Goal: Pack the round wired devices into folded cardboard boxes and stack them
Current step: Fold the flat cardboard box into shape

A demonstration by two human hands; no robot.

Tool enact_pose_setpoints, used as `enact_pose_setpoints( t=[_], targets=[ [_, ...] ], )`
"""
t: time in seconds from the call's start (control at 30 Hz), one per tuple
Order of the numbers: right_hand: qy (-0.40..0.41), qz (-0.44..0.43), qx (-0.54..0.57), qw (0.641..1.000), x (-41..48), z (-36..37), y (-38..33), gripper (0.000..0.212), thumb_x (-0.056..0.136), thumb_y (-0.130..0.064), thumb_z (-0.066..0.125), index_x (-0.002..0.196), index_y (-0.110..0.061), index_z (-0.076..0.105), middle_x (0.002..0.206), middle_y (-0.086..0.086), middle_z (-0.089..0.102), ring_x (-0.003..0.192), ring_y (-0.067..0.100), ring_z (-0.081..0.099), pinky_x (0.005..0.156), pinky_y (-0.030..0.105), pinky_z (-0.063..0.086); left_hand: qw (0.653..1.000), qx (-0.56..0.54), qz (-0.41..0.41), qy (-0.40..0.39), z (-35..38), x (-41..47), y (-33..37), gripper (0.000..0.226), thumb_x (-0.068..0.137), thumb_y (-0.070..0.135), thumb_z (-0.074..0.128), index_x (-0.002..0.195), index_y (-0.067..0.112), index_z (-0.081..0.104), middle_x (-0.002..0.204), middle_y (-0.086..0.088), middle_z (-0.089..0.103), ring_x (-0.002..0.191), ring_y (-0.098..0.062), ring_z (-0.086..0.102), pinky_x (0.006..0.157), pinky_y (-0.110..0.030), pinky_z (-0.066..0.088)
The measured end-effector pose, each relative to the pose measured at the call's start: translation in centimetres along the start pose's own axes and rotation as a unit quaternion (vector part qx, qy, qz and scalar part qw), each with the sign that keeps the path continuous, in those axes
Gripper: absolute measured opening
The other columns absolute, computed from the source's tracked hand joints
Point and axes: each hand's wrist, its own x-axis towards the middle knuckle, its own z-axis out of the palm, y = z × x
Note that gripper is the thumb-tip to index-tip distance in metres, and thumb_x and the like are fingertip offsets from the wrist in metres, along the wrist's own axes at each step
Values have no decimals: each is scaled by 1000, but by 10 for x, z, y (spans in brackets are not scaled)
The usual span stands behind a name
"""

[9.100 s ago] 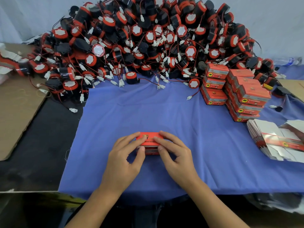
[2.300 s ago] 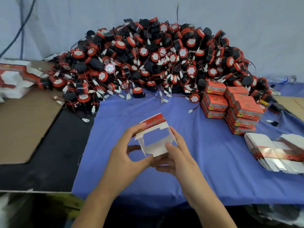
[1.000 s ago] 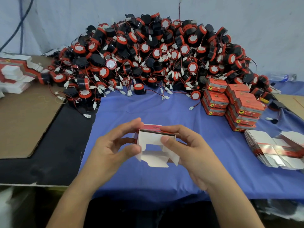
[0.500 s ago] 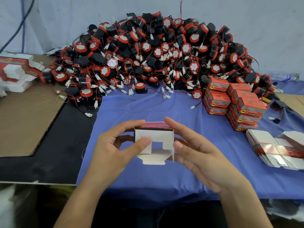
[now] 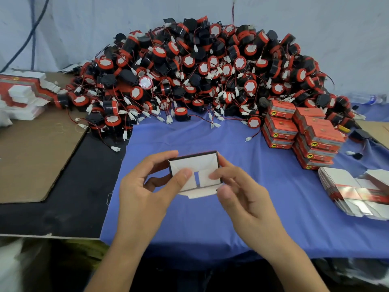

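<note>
While L hand (image 5: 143, 192) & R hand (image 5: 244, 199) fingers pinch box (image 5: 200, 163), blue cloth (image 5: 273, 211) below, pale wall (image 5: 84, 28) behind.

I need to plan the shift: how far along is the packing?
Done: closed orange boxes stacked at the right. In hand: the left hand and right hand hold one empty box, end flaps half folded. Left: a huge pile of round wired devices, plus flat box blanks.

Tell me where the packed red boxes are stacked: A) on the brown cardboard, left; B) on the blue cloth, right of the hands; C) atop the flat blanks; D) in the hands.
B: the red boxes sit stacked on the blue cloth at right, beside the device pile.
</note>
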Motion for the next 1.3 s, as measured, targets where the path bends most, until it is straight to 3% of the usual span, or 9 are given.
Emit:
enact_pose_setpoints(
  t=[0.13, 0.23, 0.33, 0.5, 0.7, 0.93, 1.03, 1.13, 1.3],
  targets=[
    [1, -12, 41, 999, -3, -2, 0, 35, 87, -61, 71, 111, -35, 70, 150, -15, 54, 140, 20, 53, 93, 21, 53, 1000, -1, 0, -6, 0, -1, 3, 32, 78, 25, 86, 106, 36, 77, 108, 7, 77, 99, -24, 75, 78, -25, 61],
    [77, -14, 48, 996, -1, 4, -4, 20, 82, -47, 78, 96, -33, 72, 142, -13, 62, 123, 20, 65, 81, 21, 56, 1000, 5, 17, -18, 5, -6, 5, 32, 78, 23, 86, 106, 34, 77, 110, 9, 76, 101, -20, 75, 79, -25, 61],
    [171, -12, 58, 984, -2, 15, -7, 17, 86, -37, 77, 89, -26, 64, 128, -9, 69, 114, 24, 69, 65, 37, 63, 998, 19, 42, -40, 11, -11, 5, 28, 84, 32, 81, 111, 36, 75, 118, 12, 73, 110, -19, 71, 81, -22, 60],
    [287, -3, 78, 955, -3, 22, -16, 27, 83, -31, 74, 103, -27, 56, 98, -22, 66, 87, 6, 71, 53, 20, 55, 986, 91, 99, -94, 20, -25, 0, 42, 89, 59, 69, 126, 40, 65, 135, 13, 64, 128, -25, 58, 93, -29, 56],
    [168, 35, 123, 977, -12, 25, -20, 34, 89, -16, 73, 120, -29, 66, 120, -5, 71, 117, 19, 68, 72, 32, 63, 998, -22, 57, 11, 29, -31, -1, 38, 83, 34, 77, 120, 29, 66, 127, 3, 66, 118, -28, 63, 89, -53, 57],
    [239, 43, 154, 958, -15, 46, -22, 41, 88, 10, 72, 109, -25, 62, 108, -12, 71, 107, 15, 70, 72, 28, 61, 991, -115, 46, 53, 48, -37, 1, 39, 84, 3, 68, 109, 32, 67, 125, -12, 61, 107, -36, 68, 76, -39, 61],
    [285, 61, 128, 948, -16, 54, -20, 50, 85, 11, 72, 104, -33, 60, 108, -13, 69, 107, 18, 70, 73, 31, 63, 995, -61, 55, 63, 50, -37, 0, 43, 81, -1, 63, 103, 35, 67, 122, -2, 63, 113, -38, 63, 87, -57, 57],
    [309, 60, 128, 940, -15, 60, -20, 56, 83, 16, 71, 100, -37, 60, 105, -16, 69, 105, 14, 70, 71, 26, 60, 994, -24, 83, 69, 51, -38, 1, 41, 78, -7, 62, 96, 30, 68, 117, 0, 64, 119, -36, 60, 93, -58, 54],
    [329, 98, 214, 914, -16, 67, -18, 58, 79, -2, 85, 114, -41, 62, 124, -13, 65, 120, 8, 65, 77, 21, 59, 990, -106, 33, 83, 44, -34, 5, 35, 77, -1, 69, 95, 29, 70, 119, -4, 65, 111, -27, 67, 87, -56, 58]
  ],
)
